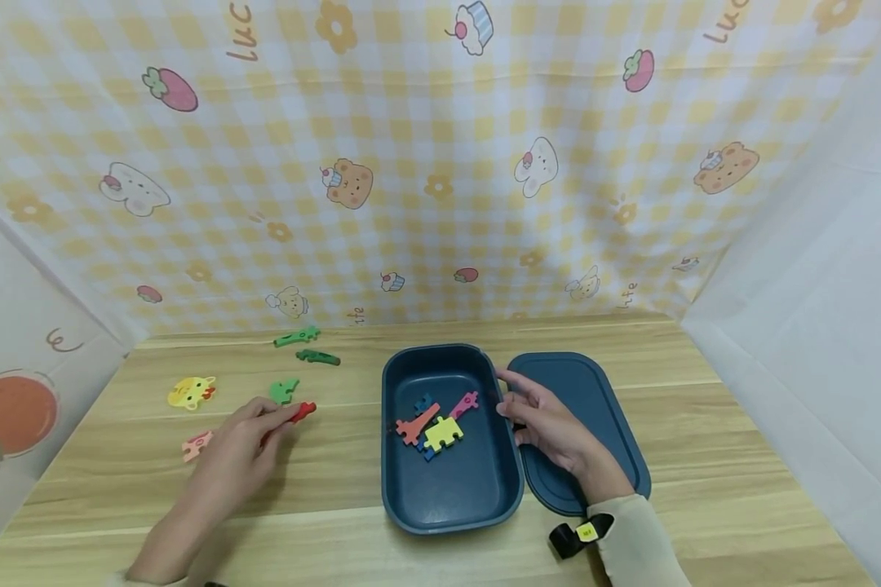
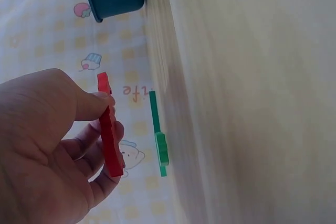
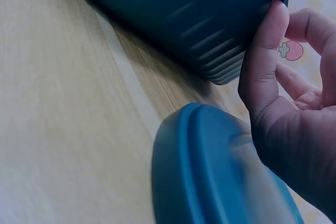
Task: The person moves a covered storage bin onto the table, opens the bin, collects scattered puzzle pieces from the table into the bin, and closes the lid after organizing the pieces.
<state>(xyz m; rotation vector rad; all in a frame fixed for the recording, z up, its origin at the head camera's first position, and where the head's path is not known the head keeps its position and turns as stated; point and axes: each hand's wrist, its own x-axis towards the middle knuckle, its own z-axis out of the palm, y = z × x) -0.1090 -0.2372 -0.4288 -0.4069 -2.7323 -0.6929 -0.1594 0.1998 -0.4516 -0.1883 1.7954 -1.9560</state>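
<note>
My left hand (image 1: 245, 440) pinches a flat red puzzle piece (image 1: 298, 412) just above the wooden table, left of the dark blue box (image 1: 404, 489). In the left wrist view the thumb (image 2: 89, 103) and fingers hold the red piece (image 2: 109, 129) edge-on. A green piece (image 1: 283, 390) lies just beyond it. My right hand (image 1: 539, 416) rests at the box's right rim, thumb (image 3: 262, 51) against the box wall (image 3: 184, 19). Inside the box lie yellow (image 1: 444, 432), orange (image 1: 416, 425), pink (image 1: 465, 403) and blue pieces.
The box's blue lid (image 1: 595, 408) lies flat to the right, under my right wrist. Loose pieces on the table: two green (image 1: 297, 336) (image 1: 318, 357), a yellow one (image 1: 189, 393), a pink one (image 1: 197, 444). A patterned cloth backdrop stands behind.
</note>
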